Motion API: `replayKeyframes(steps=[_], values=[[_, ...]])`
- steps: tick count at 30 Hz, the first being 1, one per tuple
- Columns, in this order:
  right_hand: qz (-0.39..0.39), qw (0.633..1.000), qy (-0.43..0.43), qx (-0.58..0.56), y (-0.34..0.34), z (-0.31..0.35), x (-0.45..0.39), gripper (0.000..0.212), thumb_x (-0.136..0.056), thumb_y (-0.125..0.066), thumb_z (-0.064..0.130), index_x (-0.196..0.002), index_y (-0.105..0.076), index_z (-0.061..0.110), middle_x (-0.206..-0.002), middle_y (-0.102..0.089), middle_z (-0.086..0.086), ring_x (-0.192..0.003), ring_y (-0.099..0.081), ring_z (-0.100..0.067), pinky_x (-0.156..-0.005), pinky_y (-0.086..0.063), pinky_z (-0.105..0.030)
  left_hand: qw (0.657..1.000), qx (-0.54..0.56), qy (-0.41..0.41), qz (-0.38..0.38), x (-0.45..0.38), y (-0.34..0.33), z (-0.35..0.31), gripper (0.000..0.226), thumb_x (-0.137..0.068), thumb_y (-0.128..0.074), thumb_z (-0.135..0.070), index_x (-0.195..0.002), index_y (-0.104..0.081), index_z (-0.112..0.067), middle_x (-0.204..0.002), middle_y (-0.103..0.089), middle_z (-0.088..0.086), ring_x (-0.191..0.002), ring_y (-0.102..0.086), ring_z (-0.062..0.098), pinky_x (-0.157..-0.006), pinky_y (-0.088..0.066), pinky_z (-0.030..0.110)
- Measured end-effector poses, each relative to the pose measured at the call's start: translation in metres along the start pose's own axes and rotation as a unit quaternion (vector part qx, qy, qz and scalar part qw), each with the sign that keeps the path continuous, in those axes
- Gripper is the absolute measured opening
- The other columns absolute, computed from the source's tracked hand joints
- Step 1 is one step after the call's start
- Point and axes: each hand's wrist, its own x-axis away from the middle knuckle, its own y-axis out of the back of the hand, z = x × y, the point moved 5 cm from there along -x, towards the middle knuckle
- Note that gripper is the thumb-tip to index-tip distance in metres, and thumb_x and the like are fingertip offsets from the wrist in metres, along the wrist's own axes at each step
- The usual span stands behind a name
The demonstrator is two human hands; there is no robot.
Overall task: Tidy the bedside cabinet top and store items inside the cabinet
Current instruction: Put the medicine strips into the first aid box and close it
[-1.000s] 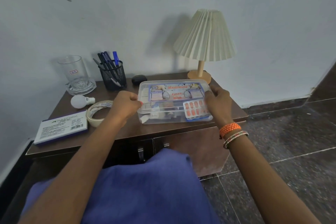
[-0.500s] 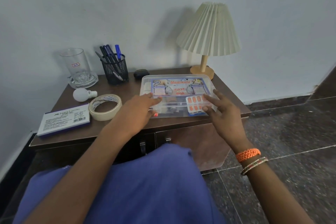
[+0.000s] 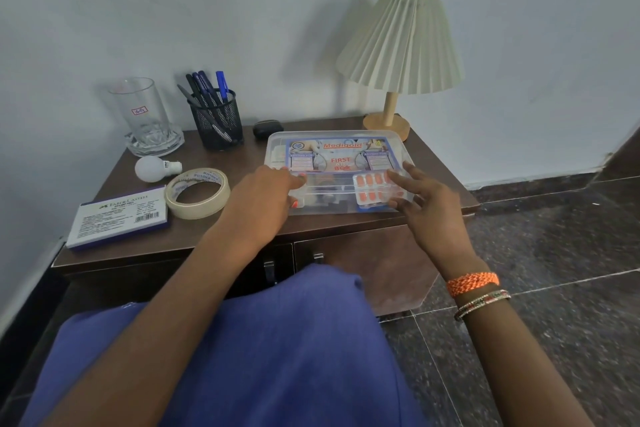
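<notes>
A clear first-aid box [image 3: 337, 173] is set on the worktop [image 3: 242, 163], in front of the lamp [image 3: 401, 55]. Its left front is touched by the left hand [image 3: 266, 196], fingers loosely extended. The right hand [image 3: 427, 206] is spread wide, fingertips laid on the pill strip [image 3: 375, 189] atop the lid. A tape roll [image 3: 197, 192] lies left.

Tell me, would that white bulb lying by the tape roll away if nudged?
Probably. The bulb lies on its side on the cabinet top, and its round globe would likely roll, curving round the narrower base. It looks light, and may break if it drops off the edge.
</notes>
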Motion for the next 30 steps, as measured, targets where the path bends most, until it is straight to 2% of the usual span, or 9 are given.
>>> replayKeyframes(steps=[6, 9, 11, 13, 15, 17, 20, 22, 30], values=[[-0.042, 0.999, 0.018, 0.022, -0.003, 0.002, 0.006, 0.051, -0.083, -0.062, -0.008, -0.124, -0.063, 0.023, -0.146, -0.044, 0.000, -0.130, -0.046, -0.015, -0.102, -0.045, -0.028, 1.000, -0.011, 0.010, -0.021, -0.007, -0.005, 0.002, 0.041, -0.091, -0.056, -0.022, -0.131, -0.053, -0.030, -0.128, -0.058, 0.014, -0.108, -0.055, 0.035, -0.088, -0.045, 0.041], [-0.018, 0.999, 0.006, 0.031, -0.002, 0.008, 0.006, 0.051, -0.083, -0.063, -0.006, -0.127, -0.061, 0.021, -0.148, -0.042, -0.001, -0.133, -0.044, -0.018, -0.106, -0.042, -0.033, 0.999, -0.024, 0.003, -0.022, -0.007, -0.005, 0.002, 0.042, -0.092, -0.056, -0.024, -0.133, -0.050, -0.031, -0.130, -0.058, 0.011, -0.108, -0.055, 0.032, -0.086, -0.045, 0.040], [0.001, 0.992, -0.003, 0.128, -0.003, 0.015, 0.007, 0.050, -0.084, -0.062, 0.004, -0.131, -0.057, 0.021, -0.148, -0.041, -0.003, -0.137, -0.037, -0.023, -0.114, -0.032, -0.044, 0.999, -0.037, -0.007, -0.026, -0.005, -0.003, 0.001, 0.043, -0.093, -0.054, -0.025, -0.135, -0.048, -0.031, -0.131, -0.058, 0.009, -0.108, -0.055, 0.029, -0.085, -0.046, 0.039], [0.002, 0.963, 0.020, 0.270, -0.006, 0.032, 0.007, 0.046, -0.085, -0.059, 0.017, -0.130, -0.056, 0.019, -0.146, -0.044, -0.006, -0.141, -0.028, -0.029, -0.117, -0.010, -0.055, 0.998, -0.057, -0.022, -0.029, -0.002, -0.004, -0.001, 0.043, -0.095, -0.051, -0.026, -0.136, -0.045, -0.031, -0.132, -0.056, 0.007, -0.109, -0.054, 0.028, -0.084, -0.045, 0.039], [0.030, 0.950, 0.064, 0.303, -0.020, 0.055, 0.006, 0.040, -0.086, -0.055, 0.022, -0.125, -0.060, 0.018, -0.144, -0.047, -0.005, -0.141, -0.028, -0.025, -0.116, 0.000, -0.052, 0.996, -0.069, -0.031, -0.035, 0.000, -0.005, -0.003, 0.042, -0.095, -0.049, -0.026, -0.137, -0.044, -0.029, -0.133, -0.055, 0.007, -0.110, -0.054, 0.028, -0.083, -0.045, 0.039], [0.100, 0.955, 0.095, 0.264, -0.041, 0.074, 0.005, 0.040, -0.088, -0.053, 0.021, -0.127, -0.059, 0.017, -0.141, -0.050, -0.005, -0.135, -0.038, -0.021, -0.117, -0.013, -0.042, 0.996, -0.070, -0.030, -0.040, 0.001, -0.006, -0.002, 0.042, -0.095, -0.049, -0.025, -0.137, -0.044, -0.027, -0.134, -0.054, 0.008, -0.111, -0.054, 0.028, -0.083, -0.046, 0.040], [0.136, 0.952, 0.093, 0.259, -0.058, 0.091, 0.001, 0.040, -0.085, -0.051, 0.013, -0.125, -0.061, 0.013, -0.128, -0.060, -0.009, -0.117, -0.053, -0.026, -0.100, -0.042, -0.036, 0.996, -0.078, -0.021, -0.031, 0.001, -0.009, -0.002, 0.046, -0.095, -0.051, -0.025, -0.140, -0.039, -0.029, -0.138, -0.051, 0.008, -0.115, -0.053, 0.029, -0.086, -0.045, 0.040], [0.122, 0.951, 0.070, 0.274, -0.056, 0.096, -0.007, 0.037, -0.083, -0.054, 0.011, -0.117, -0.066, 0.015, -0.116, -0.064, -0.011, -0.107, -0.057, -0.028, -0.089, -0.046, -0.035, 0.996, -0.085, -0.022, -0.028, 0.001, -0.012, -0.001, 0.050, -0.094, -0.052, -0.025, -0.141, -0.036, -0.028, -0.142, -0.047, 0.007, -0.121, -0.050, 0.028, -0.089, -0.045, 0.041], [0.114, 0.940, 0.056, 0.315, -0.056, 0.108, -0.027, 0.029, -0.083, -0.054, 0.013, -0.108, -0.069, 0.013, -0.109, -0.066, -0.011, -0.100, -0.060, -0.030, -0.084, -0.050, -0.035, 0.995, -0.083, -0.016, -0.053, 0.004, -0.016, -0.001, 0.045, -0.095, -0.047, -0.019, -0.139, -0.037, -0.024, -0.141, -0.048, 0.006, -0.126, -0.048, 0.027, -0.086, -0.047, 0.045]])
